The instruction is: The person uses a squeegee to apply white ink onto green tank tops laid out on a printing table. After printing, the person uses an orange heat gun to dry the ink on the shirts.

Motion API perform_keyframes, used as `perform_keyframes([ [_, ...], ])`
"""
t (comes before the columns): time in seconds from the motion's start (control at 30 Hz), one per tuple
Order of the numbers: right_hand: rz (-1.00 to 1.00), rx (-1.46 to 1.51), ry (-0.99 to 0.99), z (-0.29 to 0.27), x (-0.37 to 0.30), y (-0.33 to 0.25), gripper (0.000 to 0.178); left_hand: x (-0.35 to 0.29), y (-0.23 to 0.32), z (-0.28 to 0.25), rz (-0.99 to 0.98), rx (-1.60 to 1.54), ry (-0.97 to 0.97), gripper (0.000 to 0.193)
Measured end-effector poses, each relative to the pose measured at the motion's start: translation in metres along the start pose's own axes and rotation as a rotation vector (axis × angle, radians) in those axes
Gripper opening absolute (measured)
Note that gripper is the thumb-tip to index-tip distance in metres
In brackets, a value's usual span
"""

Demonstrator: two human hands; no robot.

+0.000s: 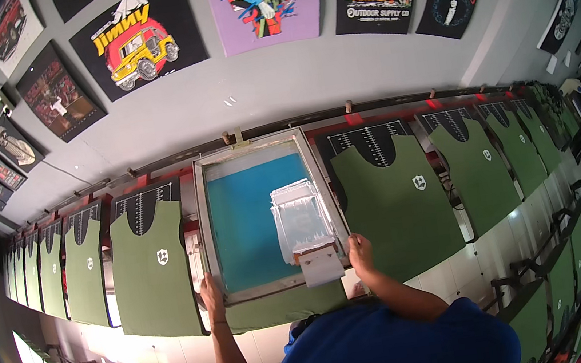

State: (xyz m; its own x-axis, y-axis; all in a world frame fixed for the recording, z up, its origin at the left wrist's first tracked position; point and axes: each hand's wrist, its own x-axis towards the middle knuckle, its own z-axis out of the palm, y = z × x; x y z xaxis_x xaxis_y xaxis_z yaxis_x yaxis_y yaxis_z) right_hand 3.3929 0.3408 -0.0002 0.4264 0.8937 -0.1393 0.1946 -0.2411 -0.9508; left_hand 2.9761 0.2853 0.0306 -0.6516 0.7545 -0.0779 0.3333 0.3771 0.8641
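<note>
A metal-edged screen printing frame with blue mesh lies over a green shirt panel, whose near end shows below it. My left hand is closed on the frame's near left side. At the near right side, my right hand is closed on the frame too. White ink is smeared over the right part of the mesh. Beside my right hand, a squeegee with a pale plate leans on the frame's near edge, its head in the ink. The print area under the frame is hidden.
Boards with green shirt panels, such as the left one and the right one, flank the frame. They bear small white shield prints. A dark rail runs behind them along the grey wall. More boards stand nearer at both sides.
</note>
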Motion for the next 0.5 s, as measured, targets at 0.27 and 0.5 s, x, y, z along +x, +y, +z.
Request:
perform_keyframes([
  [0.27,-0.201,-0.234,0.181,-0.188,0.071,0.021,0.03,-0.119,0.071,0.131,-0.132,-0.315,-0.164,0.043],
  [0.5,-0.068,0.044,0.158,-0.336,0.151,0.044,0.034,-0.208,0.12,0.269,-0.004,-0.187,-0.198,0.04],
])
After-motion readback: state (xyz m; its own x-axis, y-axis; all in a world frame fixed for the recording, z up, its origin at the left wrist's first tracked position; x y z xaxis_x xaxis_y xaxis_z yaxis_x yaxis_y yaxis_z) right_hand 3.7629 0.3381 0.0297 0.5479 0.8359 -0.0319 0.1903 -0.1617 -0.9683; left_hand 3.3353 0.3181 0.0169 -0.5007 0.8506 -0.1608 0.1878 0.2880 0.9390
